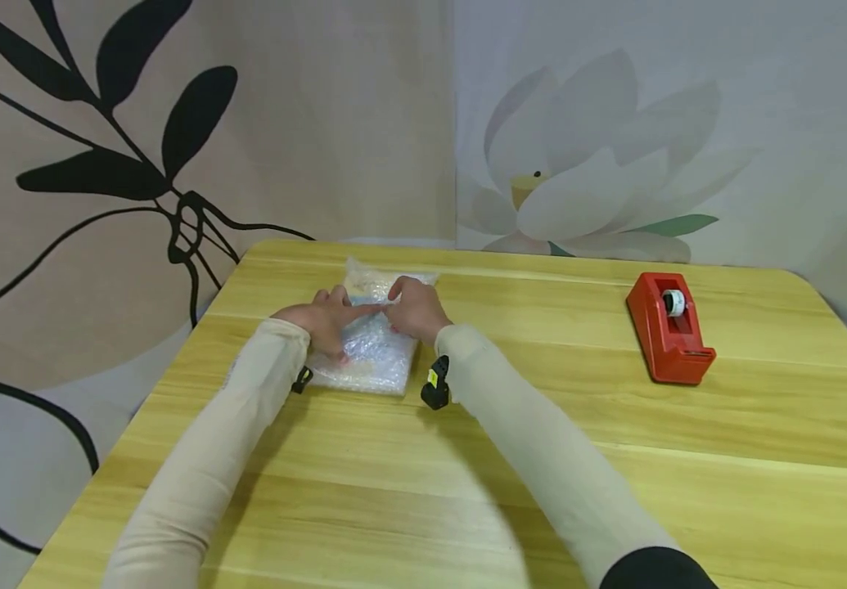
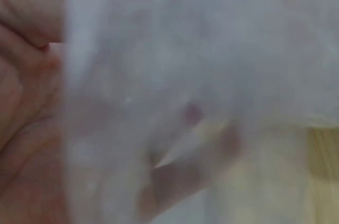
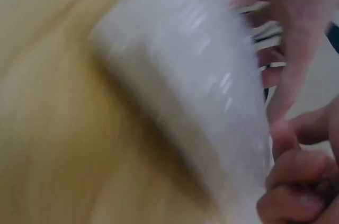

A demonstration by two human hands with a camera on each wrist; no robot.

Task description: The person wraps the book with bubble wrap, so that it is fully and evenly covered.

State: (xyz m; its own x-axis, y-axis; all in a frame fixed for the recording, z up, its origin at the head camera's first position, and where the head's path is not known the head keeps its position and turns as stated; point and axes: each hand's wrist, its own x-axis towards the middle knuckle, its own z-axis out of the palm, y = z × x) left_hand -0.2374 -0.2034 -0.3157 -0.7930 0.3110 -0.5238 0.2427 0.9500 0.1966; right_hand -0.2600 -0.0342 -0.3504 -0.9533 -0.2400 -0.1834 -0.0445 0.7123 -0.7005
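A flat package in clear bubble wrap [image 1: 375,360] lies on the wooden table, left of centre; a pale item with a bluish patch shows faintly through it. My left hand [image 1: 329,321] rests on its left side, index finger stretched toward the right hand. In the left wrist view, blurred wrap [image 2: 212,49] covers much of that hand's fingers. With curled fingers, my right hand [image 1: 417,309] pinches the wrap near the package's upper middle. The right wrist view shows its bent fingers [image 3: 299,171] at the edge of the bubble wrap [image 3: 185,60], beside the left fingertip.
A red tape dispenser [image 1: 669,331] with a small roll of tape [image 1: 674,303] stands on the right part of the wooden table [image 1: 364,483]. Behind the table's far edge rises a wall [image 1: 364,123] with leaf and flower pictures.
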